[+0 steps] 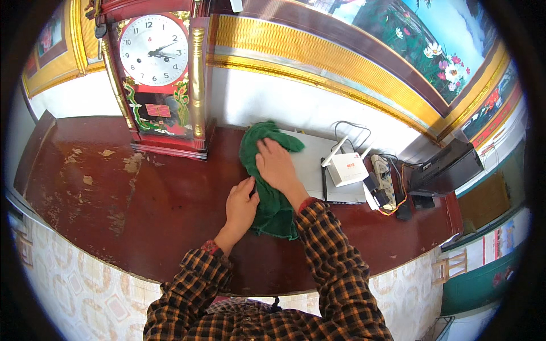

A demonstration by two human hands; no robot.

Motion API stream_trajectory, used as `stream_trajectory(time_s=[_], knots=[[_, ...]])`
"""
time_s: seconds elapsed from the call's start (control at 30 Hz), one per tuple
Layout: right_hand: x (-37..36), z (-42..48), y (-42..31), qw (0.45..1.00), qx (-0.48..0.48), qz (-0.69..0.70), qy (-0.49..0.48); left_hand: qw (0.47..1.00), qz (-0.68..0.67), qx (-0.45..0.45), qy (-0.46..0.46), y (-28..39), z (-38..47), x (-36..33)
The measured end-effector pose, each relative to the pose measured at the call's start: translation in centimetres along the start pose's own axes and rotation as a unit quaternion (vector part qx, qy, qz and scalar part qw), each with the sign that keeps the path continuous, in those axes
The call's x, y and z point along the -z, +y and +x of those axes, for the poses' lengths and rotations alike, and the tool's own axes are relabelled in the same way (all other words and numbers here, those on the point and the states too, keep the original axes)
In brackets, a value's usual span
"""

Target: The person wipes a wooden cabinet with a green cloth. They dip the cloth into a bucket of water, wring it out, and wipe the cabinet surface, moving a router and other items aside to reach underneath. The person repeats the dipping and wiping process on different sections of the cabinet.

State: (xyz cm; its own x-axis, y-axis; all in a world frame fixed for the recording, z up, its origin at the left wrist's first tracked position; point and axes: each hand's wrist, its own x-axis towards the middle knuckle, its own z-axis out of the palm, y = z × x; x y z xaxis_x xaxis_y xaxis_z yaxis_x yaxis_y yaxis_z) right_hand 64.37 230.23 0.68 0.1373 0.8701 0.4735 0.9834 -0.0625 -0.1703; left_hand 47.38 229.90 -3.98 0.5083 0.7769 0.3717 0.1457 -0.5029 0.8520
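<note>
A green cloth [273, 209] lies bunched over the left part of a flat silver-grey electronic box [313, 170] and hangs down onto the dark red wooden cabinet top [183, 221]. My right hand [275, 164] rests on the cloth from above, fingers spread and pressing it against the box. Just left of it, my left hand [241, 206] is at the cloth's left edge, thumb and fingers close together. A dark edge shows beside those fingertips; whether they grip it is hidden. On the right part of the box stands a white router [348, 169] with raised antennas.
A red-framed pendulum clock [158, 76] stands at the back left. Right of the router are a power strip [384, 181] with plugs, tangled cables [401, 200] and a black box [445, 166]. Gold-framed pictures [324, 64] line the wall. Paint is worn off the cabinet's left side.
</note>
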Motion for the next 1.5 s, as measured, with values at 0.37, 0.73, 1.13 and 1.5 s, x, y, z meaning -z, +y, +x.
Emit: stream_trajectory(time_s=[0.37,0.73,1.13,1.5], knots=[[11.1,-19.4,-5.5,0.964,-0.183,0.187,-0.053,0.987,-0.16,0.021,-0.022,-1.2,0.8,0.3],[13.7,-24.0,3.0,0.901,-0.315,0.032,0.297,0.973,-0.221,0.067,-0.03,-1.0,0.9,0.5],[16.5,-26.9,12.4,0.972,-0.221,-0.033,0.078,0.977,-0.198,0.082,-0.016,-1.6,0.9,0.7],[18.7,-34.0,11.3,0.994,-0.105,-0.022,0.02,0.884,0.339,-0.32,-0.033,18.0,-0.8,-15.4]])
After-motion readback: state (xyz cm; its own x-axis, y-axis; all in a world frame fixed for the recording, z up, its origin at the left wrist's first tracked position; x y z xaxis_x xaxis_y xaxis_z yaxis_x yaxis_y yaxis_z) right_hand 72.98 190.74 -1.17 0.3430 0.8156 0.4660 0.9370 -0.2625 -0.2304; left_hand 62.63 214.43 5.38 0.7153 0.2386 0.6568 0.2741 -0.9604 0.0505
